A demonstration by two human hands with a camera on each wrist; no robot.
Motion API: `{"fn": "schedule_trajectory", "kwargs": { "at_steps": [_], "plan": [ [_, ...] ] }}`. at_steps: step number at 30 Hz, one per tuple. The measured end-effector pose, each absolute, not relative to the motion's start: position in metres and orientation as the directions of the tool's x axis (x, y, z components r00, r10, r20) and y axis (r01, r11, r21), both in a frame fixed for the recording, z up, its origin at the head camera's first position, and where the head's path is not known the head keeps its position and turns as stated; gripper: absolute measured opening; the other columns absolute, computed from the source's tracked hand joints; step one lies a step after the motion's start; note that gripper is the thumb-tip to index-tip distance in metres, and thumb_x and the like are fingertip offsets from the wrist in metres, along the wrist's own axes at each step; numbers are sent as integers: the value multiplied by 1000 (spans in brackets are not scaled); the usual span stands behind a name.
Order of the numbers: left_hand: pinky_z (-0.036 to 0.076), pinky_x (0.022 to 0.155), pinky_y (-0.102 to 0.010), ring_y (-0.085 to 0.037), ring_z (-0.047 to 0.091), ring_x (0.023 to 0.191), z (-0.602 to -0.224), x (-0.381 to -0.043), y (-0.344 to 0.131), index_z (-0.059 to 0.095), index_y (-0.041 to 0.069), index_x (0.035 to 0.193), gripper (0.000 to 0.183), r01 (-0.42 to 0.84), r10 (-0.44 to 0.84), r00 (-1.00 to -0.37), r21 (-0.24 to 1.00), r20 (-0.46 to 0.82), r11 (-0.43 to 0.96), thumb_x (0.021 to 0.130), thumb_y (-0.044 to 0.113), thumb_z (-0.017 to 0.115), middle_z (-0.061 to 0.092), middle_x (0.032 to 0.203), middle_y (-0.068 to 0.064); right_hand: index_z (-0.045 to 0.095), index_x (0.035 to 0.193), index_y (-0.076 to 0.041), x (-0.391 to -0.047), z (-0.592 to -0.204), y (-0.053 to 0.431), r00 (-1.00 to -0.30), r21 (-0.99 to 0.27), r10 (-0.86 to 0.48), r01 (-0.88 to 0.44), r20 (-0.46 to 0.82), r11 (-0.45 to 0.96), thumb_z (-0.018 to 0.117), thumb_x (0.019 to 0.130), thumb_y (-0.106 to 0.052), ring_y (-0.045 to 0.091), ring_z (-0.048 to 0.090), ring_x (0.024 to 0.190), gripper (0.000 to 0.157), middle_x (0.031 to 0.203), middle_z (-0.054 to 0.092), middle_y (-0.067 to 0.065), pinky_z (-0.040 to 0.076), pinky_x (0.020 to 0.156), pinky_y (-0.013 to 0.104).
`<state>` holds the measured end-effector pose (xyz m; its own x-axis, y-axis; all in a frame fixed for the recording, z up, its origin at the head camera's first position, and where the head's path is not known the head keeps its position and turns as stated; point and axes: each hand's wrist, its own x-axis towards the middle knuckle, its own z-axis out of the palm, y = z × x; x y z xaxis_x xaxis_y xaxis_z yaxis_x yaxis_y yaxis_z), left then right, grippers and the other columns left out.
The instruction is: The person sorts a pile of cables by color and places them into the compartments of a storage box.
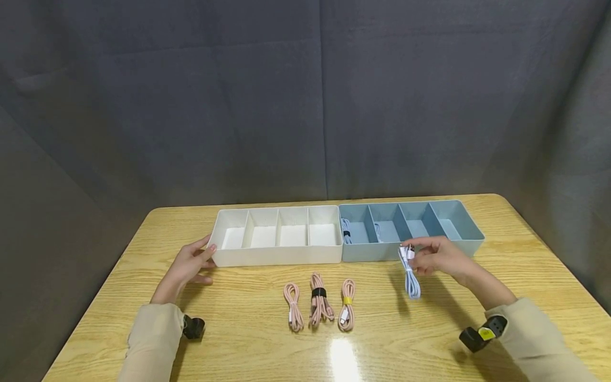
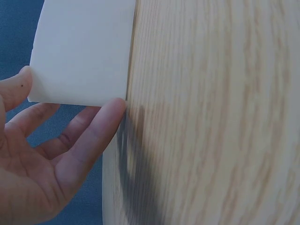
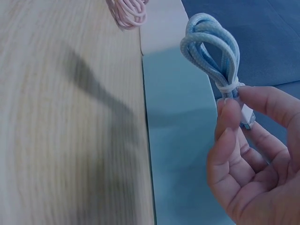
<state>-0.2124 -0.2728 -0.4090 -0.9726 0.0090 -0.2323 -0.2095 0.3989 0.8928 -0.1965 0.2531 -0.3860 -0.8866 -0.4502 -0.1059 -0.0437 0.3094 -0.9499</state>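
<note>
My right hand (image 1: 438, 257) pinches a bundled light-blue charging cable (image 1: 411, 281) in the air before the blue divided box (image 1: 366, 252). A white tie binds the cable's middle, and its looped end (image 3: 213, 44) sticks out past the fingertips in the right wrist view. My left hand (image 1: 188, 263) touches the left end of the white divided box (image 1: 277, 257), its fingers fairly straight. In the left wrist view, the thumb and a fingertip meet the edges of that white end wall (image 2: 79, 56).
Three pink cable bundles lie in front of the boxes: one (image 1: 293, 307) at left, one with a black strap (image 1: 319, 293), one with a yellow tie (image 1: 347, 301). Blue cables (image 1: 346, 231) sit in the blue box's two left compartments. The boxes stand end to end on a wooden table (image 1: 248, 339).
</note>
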Motion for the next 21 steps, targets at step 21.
{"fn": "schedule_trajectory", "kwargs": {
  "at_steps": [21],
  "plan": [
    [57,64,-40,-36,54,100,-409,-213,-273,22,12,146,59,-205,12,-973,893,-229,401,96,34,44,45,112,-25,43,127,13,-215,-368,262,-937,-927,-328,-10,-123,375,65,81,-5,20,63,66,53,75,65,1,55,64,34]
  ]
}}
